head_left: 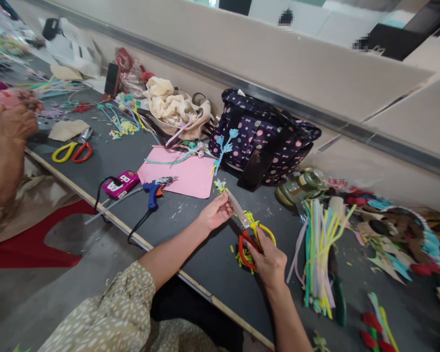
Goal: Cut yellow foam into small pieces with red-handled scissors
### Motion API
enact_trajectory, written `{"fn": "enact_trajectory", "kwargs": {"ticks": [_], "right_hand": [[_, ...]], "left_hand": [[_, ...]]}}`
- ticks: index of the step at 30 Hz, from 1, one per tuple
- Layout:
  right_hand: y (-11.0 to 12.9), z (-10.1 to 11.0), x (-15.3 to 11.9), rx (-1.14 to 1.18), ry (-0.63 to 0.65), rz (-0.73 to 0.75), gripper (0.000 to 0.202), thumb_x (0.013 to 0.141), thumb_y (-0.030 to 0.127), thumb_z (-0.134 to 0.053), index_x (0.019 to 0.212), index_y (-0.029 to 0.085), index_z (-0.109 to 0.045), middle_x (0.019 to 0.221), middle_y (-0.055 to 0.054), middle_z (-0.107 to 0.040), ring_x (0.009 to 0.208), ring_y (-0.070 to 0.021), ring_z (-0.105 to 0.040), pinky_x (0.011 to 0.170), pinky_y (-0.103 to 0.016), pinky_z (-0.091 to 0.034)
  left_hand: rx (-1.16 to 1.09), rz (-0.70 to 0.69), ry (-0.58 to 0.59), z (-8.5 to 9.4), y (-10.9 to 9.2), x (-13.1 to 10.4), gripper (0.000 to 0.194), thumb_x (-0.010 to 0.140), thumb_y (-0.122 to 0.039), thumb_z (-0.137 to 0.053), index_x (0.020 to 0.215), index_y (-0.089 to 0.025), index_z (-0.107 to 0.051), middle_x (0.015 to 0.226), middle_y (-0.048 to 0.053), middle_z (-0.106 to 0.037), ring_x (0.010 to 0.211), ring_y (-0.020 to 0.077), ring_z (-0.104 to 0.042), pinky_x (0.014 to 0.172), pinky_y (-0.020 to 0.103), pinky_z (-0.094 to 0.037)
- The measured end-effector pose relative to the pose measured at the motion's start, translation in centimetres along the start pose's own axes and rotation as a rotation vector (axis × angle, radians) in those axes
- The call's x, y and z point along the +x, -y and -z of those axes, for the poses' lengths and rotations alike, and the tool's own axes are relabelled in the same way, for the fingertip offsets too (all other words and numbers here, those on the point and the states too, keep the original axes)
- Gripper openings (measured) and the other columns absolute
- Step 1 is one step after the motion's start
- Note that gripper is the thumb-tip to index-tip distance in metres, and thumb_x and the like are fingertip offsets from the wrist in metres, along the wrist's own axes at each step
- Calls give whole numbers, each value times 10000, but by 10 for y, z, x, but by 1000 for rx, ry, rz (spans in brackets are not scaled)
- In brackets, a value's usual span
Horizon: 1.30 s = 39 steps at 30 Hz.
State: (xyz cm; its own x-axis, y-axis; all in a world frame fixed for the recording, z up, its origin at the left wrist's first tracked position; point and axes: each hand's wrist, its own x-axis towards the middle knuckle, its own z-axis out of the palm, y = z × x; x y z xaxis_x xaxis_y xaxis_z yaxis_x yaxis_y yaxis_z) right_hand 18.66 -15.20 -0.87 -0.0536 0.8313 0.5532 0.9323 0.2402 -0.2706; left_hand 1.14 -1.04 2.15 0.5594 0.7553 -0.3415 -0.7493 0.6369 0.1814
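My right hand (pixel 267 254) is closed on the handles of scissors (pixel 245 220), one handle red and one yellow. The blades point up and left to my left hand (pixel 217 211), whose fingers are pinched together at the blade tips. What those fingers hold is too small to make out. Small yellow and pale blue pieces (pixel 220 186) show just beyond the fingertips. Yellow fuzzy pieces (pixel 245 258) lie on the dark table under the scissors' handles, and more yellow shows beside the blades.
A pink sheet (pixel 190 178), blue glue gun (pixel 153 193) and purple power strip (pixel 121 184) lie left. Behind are a dotted bag (pixel 264 137) and glass jar (pixel 300 187). Pipe cleaners (pixel 319 259) lie right. Another person's hands (pixel 14 117) are far left, near other scissors (pixel 75 149).
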Motion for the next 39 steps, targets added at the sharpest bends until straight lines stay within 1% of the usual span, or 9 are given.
{"fn": "enact_trajectory", "kwargs": {"ticks": [4,8,12,16,19,25,28,33,39], "right_hand": [[-1,-2,-3,24,19,-27,505,856,329,-575,1322,154,-488,1023,-94,-686,842,-158,-670,740,-228,-524],[0,-2,-3,22,20,-44,488,859,340,-565,1303,147,-508,1039,-99,-685,866,-166,-670,756,-238,-533],[0,-1,-2,12,8,-46,495,846,339,-587,1299,153,-510,1036,-92,-686,874,-168,-672,771,-245,-534],[0,-2,-2,11,-14,-36,495,841,330,-595,1296,157,-511,1033,-87,-688,871,-165,-674,775,-241,-531],[0,-2,-1,-7,-34,-31,483,831,338,-604,1272,155,-530,1019,-84,-692,854,-161,-677,768,-237,-532],[1,-2,1,-32,-62,-51,452,816,369,-607,1220,170,-564,1047,-84,-687,851,-171,-680,739,-251,-544],[0,-2,0,-52,-49,-61,456,815,377,-603,1217,167,-559,1050,-83,-686,854,-170,-679,738,-254,-542],[1,0,2,-107,-26,-59,477,818,418,-585,1217,159,-551,1054,-96,-684,858,-181,-677,718,-262,-538],[6,8,7,-137,-18,-45,516,791,449,-597,1197,133,-567,1039,-114,-687,836,-181,-677,668,-237,-523]], "left_hand": [[35,-10,-3,-1,0,-1,206,673,-156,-761,732,-135,-565,579,-41,-489,492,36,-448,501,158,-399],[90,-50,5,-2,-1,-1,230,657,-180,-774,718,-133,-557,589,-41,-487,496,37,-439,510,169,-394],[226,-164,54,-1,-3,0,260,635,-229,-790,744,-136,-573,602,-43,-481,507,36,-424,512,170,-371],[419,-312,45,0,-6,0,258,635,-267,-785,741,-136,-590,586,-46,-468,506,39,-409,525,176,-361],[476,-364,42,-1,-8,0,250,644,-283,-774,722,-137,-587,581,-41,-473,504,42,-409,522,178,-356],[479,-339,60,2,-9,1,246,651,-276,-769,727,-132,-586,615,-25,-515,526,48,-458,550,177,-389],[479,-324,63,3,-9,2,241,654,-267,-769,734,-129,-588,617,-23,-525,532,48,-478,559,171,-398],[465,-291,31,5,-9,3,242,635,-245,-781,734,-125,-596,614,-18,-543,528,48,-495,561,168,-418],[432,-283,56,7,-9,5,242,619,-230,-793,731,-122,-607,628,-14,-565,540,49,-520,570,166,-448]]}}
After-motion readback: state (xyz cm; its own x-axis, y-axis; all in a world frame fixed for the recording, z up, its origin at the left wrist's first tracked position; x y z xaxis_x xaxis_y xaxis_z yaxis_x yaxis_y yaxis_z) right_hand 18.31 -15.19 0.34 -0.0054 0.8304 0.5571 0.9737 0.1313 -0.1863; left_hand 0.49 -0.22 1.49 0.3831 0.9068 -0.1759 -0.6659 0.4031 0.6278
